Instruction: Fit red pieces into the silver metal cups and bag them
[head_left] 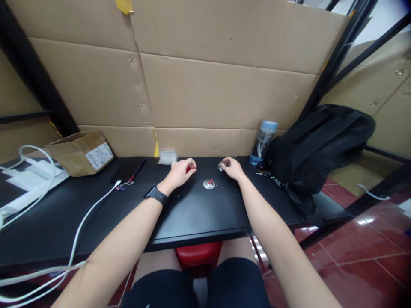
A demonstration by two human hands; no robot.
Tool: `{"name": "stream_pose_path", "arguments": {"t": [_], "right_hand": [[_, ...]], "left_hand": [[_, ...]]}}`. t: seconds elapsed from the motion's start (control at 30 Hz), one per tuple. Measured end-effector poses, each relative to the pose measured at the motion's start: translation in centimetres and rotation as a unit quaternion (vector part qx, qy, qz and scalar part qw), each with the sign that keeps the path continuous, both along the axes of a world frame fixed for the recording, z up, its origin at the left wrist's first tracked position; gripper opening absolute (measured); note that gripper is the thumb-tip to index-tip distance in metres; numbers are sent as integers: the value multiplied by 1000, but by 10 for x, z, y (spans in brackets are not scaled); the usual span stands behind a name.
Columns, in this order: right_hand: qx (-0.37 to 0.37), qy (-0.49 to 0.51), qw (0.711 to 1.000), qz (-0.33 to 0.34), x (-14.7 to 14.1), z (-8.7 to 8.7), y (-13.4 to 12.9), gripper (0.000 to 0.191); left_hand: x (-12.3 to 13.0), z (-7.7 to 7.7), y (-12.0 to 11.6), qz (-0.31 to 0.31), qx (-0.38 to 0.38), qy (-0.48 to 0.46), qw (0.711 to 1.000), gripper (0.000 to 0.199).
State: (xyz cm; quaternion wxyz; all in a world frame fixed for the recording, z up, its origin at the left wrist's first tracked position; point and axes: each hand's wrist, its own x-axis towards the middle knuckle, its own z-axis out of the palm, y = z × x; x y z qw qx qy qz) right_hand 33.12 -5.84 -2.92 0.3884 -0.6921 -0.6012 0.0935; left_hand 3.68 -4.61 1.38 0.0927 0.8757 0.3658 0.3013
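Observation:
My left hand [180, 172], with a dark watch on its wrist, is curled above the black table. Its fingers close on a small red piece [189, 169], mostly hidden by them, so its kind cannot be told. My right hand [234, 168] pinches a small round silvery metal disc [221, 166] at its right side, partly covered by the fingertips. Between the hands, nearer to me, a second shiny metal disc [209, 184] lies flat on the table, with a thin red piece at its centre.
A clear plastic packet [167, 156] lies by the cardboard wall [199, 98]. On the right stand a water bottle [263, 143] and a black backpack [321, 145]. To the left are an open cardboard box [77, 156], a dark flat device [126, 168] and white cables [84, 216].

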Motion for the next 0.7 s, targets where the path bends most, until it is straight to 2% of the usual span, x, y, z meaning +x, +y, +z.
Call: {"name": "stream_pose_path", "arguments": {"t": [0.17, 0.27, 0.4, 0.57, 0.7], "right_hand": [[52, 74, 996, 25, -8, 9, -6, 29], [68, 122, 988, 69, -18, 11, -8, 32], [61, 182, 971, 143, -35, 13, -12, 36], [85, 310, 922, 217, -64, 22, -25, 55], [122, 354, 888, 268, -88, 33, -38, 66]], "left_hand": [[3, -1, 0, -6, -2, -35, 999, 7], [2, 1, -1, -13, -2, -54, 998, 6], [2, 5, -6, -20, -28, -111, 993, 14], [5, 7, -10, 19, -41, -156, 987, 11], [9, 3, -8, 33, -33, -194, 980, 10]]}}
